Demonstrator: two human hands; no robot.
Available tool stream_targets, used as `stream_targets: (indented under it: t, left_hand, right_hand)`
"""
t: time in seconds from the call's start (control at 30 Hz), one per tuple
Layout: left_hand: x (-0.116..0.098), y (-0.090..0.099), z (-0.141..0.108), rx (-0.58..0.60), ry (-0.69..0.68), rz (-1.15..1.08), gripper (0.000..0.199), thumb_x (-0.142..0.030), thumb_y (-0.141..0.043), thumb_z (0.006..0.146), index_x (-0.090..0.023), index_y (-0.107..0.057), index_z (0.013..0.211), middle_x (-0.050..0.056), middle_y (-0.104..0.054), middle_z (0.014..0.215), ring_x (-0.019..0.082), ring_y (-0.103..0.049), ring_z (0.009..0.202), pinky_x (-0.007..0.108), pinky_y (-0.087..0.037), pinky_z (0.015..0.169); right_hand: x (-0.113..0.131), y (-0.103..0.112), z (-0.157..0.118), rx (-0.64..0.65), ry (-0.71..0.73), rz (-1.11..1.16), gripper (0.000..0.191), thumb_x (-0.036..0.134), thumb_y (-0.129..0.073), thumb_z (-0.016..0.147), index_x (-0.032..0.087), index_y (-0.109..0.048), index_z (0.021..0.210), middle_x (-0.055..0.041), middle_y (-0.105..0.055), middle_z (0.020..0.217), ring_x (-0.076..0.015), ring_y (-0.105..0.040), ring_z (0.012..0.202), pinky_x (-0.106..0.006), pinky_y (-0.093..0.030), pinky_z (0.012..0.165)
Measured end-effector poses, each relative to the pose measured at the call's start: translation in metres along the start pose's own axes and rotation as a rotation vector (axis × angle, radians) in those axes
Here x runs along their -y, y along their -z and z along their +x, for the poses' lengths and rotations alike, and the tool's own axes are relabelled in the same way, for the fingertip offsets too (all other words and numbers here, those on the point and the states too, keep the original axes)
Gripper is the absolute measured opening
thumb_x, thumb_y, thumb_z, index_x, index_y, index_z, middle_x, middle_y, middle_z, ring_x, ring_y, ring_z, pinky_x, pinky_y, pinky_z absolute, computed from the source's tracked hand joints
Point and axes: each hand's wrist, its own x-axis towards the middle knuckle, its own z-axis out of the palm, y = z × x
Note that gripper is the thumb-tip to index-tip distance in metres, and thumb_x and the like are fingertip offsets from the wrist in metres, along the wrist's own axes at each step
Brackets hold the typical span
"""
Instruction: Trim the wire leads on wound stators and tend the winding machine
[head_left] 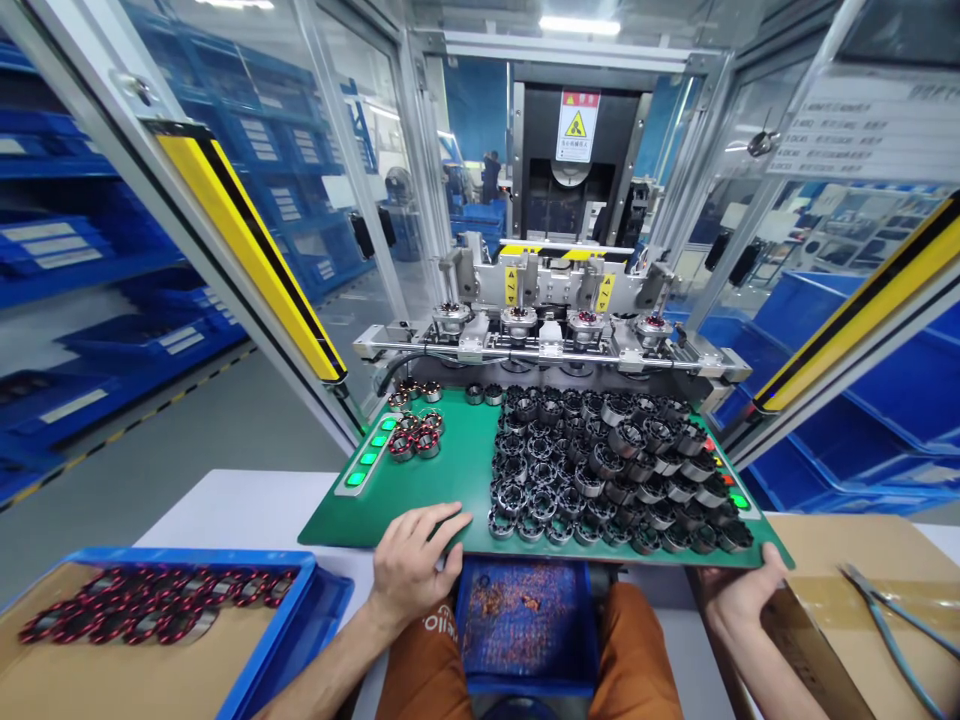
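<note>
My left hand [418, 562] rests at the front edge of the green work surface [457, 480], its fingers apart and holding nothing. At the right front corner, my right hand [746, 590] has its thumb against the edge; its other fingers are hidden under the surface. Many dark metal ring cores [585, 480] crowd the surface's right half, some stacked. Several copper-wound rings [415, 437] sit at its left, beside a strip of green-lit buttons [367, 458]. Behind the surface stands a machine [551, 325] with a row of ring fixtures.
A blue tray [300, 590] of wound rings is at the lower left. Pliers [877, 590] lie on cardboard [832, 545] at the right. A blue bin [525, 680] with copper scraps is between the knees. Yellow posts [251, 250] flank the station.
</note>
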Motion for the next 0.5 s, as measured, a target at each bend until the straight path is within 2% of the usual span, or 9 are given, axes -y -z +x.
stream_targets:
  t: [0.13, 0.33, 0.5]
  left_hand:
    - [0.0002, 0.0001, -0.0005, 0.006, 0.003, -0.003, 0.026, -0.027, -0.053, 0.115, -0.025, -0.077, 0.124, 0.005, -0.082, 0.122, 0.023, -0.071, 0.108, 0.039, -0.051, 0.093]
    - [-0.0001, 0.0003, -0.0004, 0.005, 0.005, -0.002, 0.027, -0.027, -0.052, 0.115, -0.025, -0.077, 0.124, 0.005, -0.082, 0.122, 0.023, -0.071, 0.107, 0.038, -0.051, 0.093]
    - [-0.0007, 0.0008, 0.0013, -0.001, 0.001, -0.003, 0.026, -0.027, -0.053, 0.114, -0.025, -0.077, 0.123, 0.005, -0.082, 0.121, 0.023, -0.071, 0.107, 0.038, -0.051, 0.093]
  right_hand:
    - [-0.0003, 0.0007, -0.0007, 0.001, -0.017, 0.031, 0.070, 0.069, -0.068, 0.075, 0.022, -0.079, 0.126, -0.0064, -0.078, 0.130, -0.0213, -0.065, 0.094, -0.031, -0.055, 0.067]
    - [-0.0016, 0.0026, 0.0020, -0.025, -0.015, 0.026, 0.072, 0.069, -0.067, 0.077, 0.023, -0.077, 0.132, -0.0059, -0.079, 0.124, -0.0207, -0.064, 0.088, -0.033, -0.055, 0.068]
    - [-0.0003, 0.0006, 0.0001, -0.004, -0.006, 0.035, 0.074, 0.070, -0.070, 0.074, 0.022, -0.078, 0.131, -0.0068, -0.079, 0.134, -0.0228, -0.069, 0.099, -0.031, -0.055, 0.067]
